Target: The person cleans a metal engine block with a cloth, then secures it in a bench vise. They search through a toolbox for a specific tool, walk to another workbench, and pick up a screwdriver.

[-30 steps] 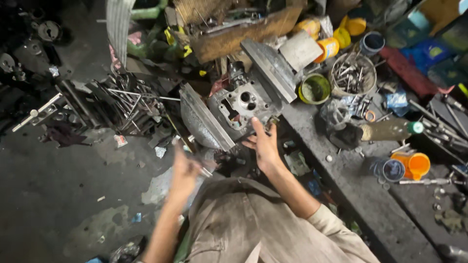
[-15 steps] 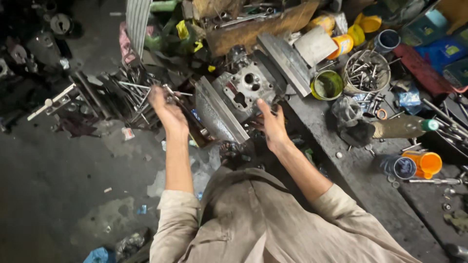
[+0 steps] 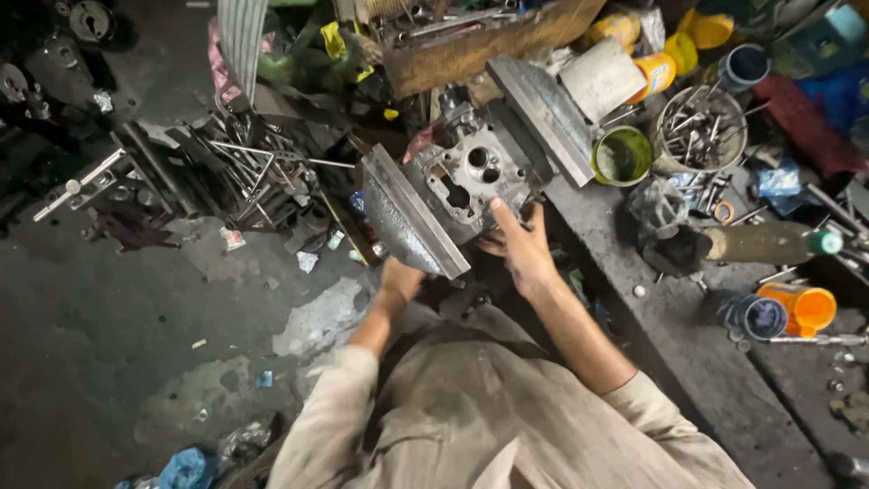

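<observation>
A grey cast-metal engine part (image 3: 471, 177) with round bores sits clamped between two steel plates, the left plate (image 3: 407, 217) and the right plate (image 3: 543, 113). My right hand (image 3: 518, 252) grips the part's lower edge, thumb up against its face and fingers curled beneath. My left hand (image 3: 399, 276) reaches under the lower end of the left plate. The plate hides its fingers, so only the wrist and back of the hand show. My beige sleeves fill the bottom of the view.
A grimy bench (image 3: 697, 371) runs along the right with a green pot (image 3: 621, 156), a round tin of bolts (image 3: 699, 127), a bottle (image 3: 769, 243), an orange cup (image 3: 808, 308) and a dark cup (image 3: 765, 317). A wooden box (image 3: 489, 45) stands behind. Metal rods (image 3: 244, 172) lie piled at the left.
My left hand has dropped from beside the upper left plate down to underneath its lower end. My right hand has stayed at the engine part's lower edge.
</observation>
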